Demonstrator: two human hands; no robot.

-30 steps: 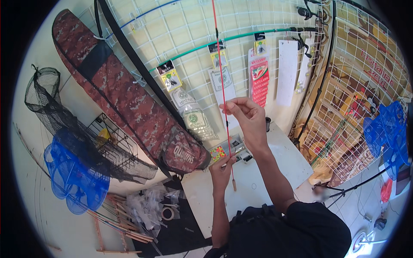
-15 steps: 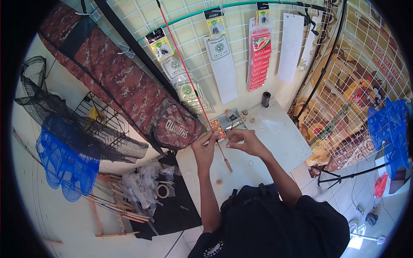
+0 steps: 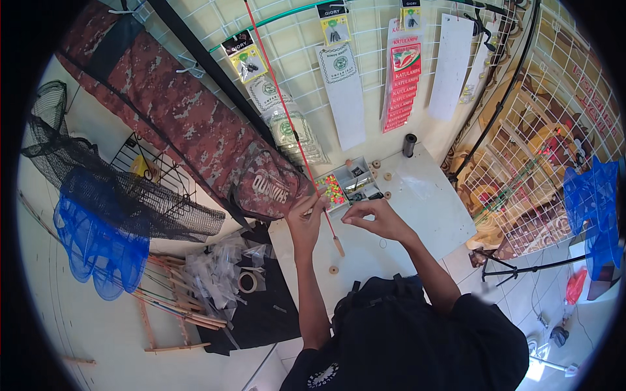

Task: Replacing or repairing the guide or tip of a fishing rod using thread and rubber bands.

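A thin red fishing rod (image 3: 282, 98) slants down from the wall rack to its light-coloured handle (image 3: 339, 246) over the white table. My left hand (image 3: 304, 220) is closed on the rod a short way above that handle, thumb and fingers pinched together. To its right, my right hand (image 3: 378, 220) makes a pinch with thumb and forefinger. Anything thin between those fingertips is too small to see. Just beyond both hands lies a grey compartment box (image 3: 354, 195) with bright multicoloured beads (image 3: 333, 189) and small tackle parts.
The white table (image 3: 417, 225) bears small round tan discs (image 3: 334, 270) and a dark cylinder (image 3: 409, 145). A camouflage rod bag (image 3: 189, 111) leans at the left, near black netting (image 3: 124, 189). Packets hang on the wall grid. A black cloth (image 3: 261, 319) holds plastic bags and a tape roll (image 3: 248, 282).
My right hand has drawn slightly down and away from the box, widening the gap to my left hand, which stays on the rod. The view has shifted a little.
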